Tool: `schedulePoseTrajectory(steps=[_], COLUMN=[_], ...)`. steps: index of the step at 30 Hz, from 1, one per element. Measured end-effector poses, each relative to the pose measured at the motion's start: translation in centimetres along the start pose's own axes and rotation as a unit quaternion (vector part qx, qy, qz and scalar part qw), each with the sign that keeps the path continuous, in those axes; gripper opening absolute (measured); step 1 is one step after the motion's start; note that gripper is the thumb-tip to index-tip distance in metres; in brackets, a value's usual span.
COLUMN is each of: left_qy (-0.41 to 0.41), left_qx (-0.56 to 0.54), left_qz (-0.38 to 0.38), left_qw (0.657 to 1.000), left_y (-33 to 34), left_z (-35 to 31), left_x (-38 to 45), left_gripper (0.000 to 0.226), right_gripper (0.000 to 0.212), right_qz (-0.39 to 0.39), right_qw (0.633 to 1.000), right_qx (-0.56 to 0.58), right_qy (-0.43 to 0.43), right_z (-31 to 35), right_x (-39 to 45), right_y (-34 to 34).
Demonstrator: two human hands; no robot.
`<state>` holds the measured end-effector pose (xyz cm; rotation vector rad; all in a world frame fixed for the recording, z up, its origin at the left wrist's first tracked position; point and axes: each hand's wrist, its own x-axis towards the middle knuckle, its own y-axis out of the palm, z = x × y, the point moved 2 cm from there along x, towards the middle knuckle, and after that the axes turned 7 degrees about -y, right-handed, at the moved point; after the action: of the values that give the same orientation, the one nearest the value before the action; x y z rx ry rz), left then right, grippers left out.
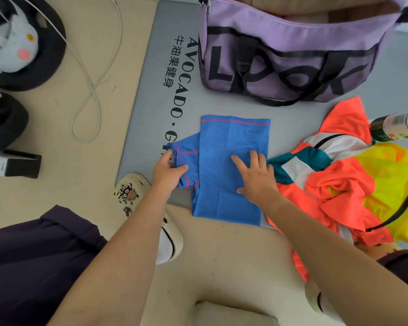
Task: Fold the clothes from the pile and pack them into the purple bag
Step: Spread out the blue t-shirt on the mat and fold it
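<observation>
While the right hand (254, 177) presses flat on the blue shirt (231, 165), the left hand (169, 171) pinches its sleeve (186, 158).

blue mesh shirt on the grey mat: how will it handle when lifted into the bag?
The blue mesh shirt is probably floppy: it lies flat in thin layers under the right hand, so it would likely sag and unfold unless supported. It looks light for its size. The left hand pinches its loose sleeve, which may flop open. The grey mat looks smooth, so the shirt may slide.
</observation>
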<state>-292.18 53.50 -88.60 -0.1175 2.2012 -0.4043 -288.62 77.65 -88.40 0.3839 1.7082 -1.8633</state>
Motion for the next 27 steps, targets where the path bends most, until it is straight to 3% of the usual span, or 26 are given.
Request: schedulePoseTrajectory(steps=[3, 5, 8, 10, 12, 14, 18, 23, 27], left_qy=[0.101, 0.150, 0.116, 0.087, 0.094, 0.082, 0.017, 0.040, 0.033], left_qx=[0.080, 0.161, 0.197, 0.167, 0.163, 0.199, 0.263, 0.219, 0.280], left_qz=[0.009, 0.055, 0.166, 0.117, -0.001, -0.060, -0.022, -0.047, -0.091], left_qw=[0.992, 0.974, 0.959, 0.975, 0.982, 0.975, 0.964, 0.974, 0.955], left_y=[2.1, 4.6, 7.8, 7.8, 6.7, 5.6, 5.5, 6.5, 6.2], left_z=[-1.5, -2.3, -2.3, -2.1, -1.6, -0.9, 0.7, 0.3, -1.2], left_x=[-1.5, -2.7, -3.7, -3.5, -2.7, -2.1, -1.8, -2.0, -1.6], left_gripper=[0.067, 0.077, 0.078, 0.057, 0.031, 0.031, 0.050, 0.033, 0.016], right_gripper=[0.068, 0.049, 0.031, 0.026, 0.020, 0.015, 0.033, 0.036, 0.031], right_qz=[-0.068, -0.133, -0.155, -0.134, -0.110, -0.085, 0.011, -0.031, -0.046], right_qw=[0.995, 0.980, 0.936, 0.915, 0.916, 0.921, 0.946, 0.910, 0.923], right_qx=[0.075, 0.146, 0.310, 0.373, 0.371, 0.352, 0.269, 0.350, 0.320], right_qy=[0.015, 0.036, 0.054, 0.074, 0.105, 0.141, 0.182, 0.219, 0.210], right_z=[-0.1, -0.3, -0.6, -1.1, -1.6, -2.0, -1.8, -1.0, -1.0], right_x=[-0.8, -1.5, -2.4, -3.0, -3.7, -4.4, -6.0, -8.0, -8.1], right_y=[-1.1, -1.4, -1.0, -0.3, 0.4, 1.3, 3.4, 4.7, 4.5])
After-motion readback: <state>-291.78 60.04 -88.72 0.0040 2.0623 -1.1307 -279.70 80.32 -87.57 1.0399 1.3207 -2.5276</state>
